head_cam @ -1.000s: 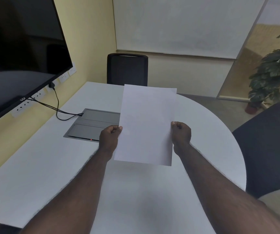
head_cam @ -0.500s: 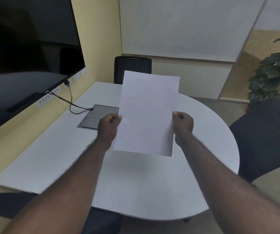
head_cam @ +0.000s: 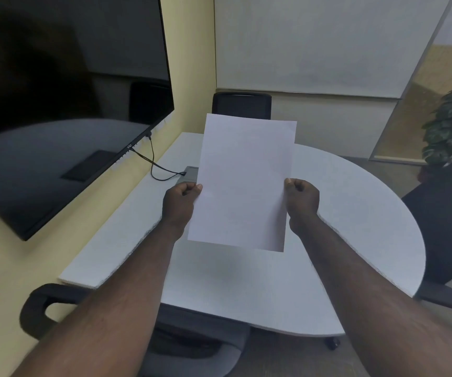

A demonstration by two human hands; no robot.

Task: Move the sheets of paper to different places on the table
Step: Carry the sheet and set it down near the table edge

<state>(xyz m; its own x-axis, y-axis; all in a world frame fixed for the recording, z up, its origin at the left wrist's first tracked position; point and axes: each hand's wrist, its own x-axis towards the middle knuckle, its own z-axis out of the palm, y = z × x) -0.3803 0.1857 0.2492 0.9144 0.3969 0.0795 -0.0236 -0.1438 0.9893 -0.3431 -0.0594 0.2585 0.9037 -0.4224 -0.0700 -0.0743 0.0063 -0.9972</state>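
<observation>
White bench (head_cam: pixel 341 213) spreads below; above its middle hangs the sheet of paper (head_cam: pixel 242 183), held upright and clear of the surface. Left hand (head_cam: pixel 181 200) and right hand (head_cam: pixel 302 198) pinch its side edges. Carrying step, I judge; next calls for lowering it flat somewhere.

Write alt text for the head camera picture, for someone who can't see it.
Two bare hands hold a blank white sheet of paper upright above a white table, the left hand and right hand each pinching a side edge. A dark screen hangs on the left wall.
</observation>
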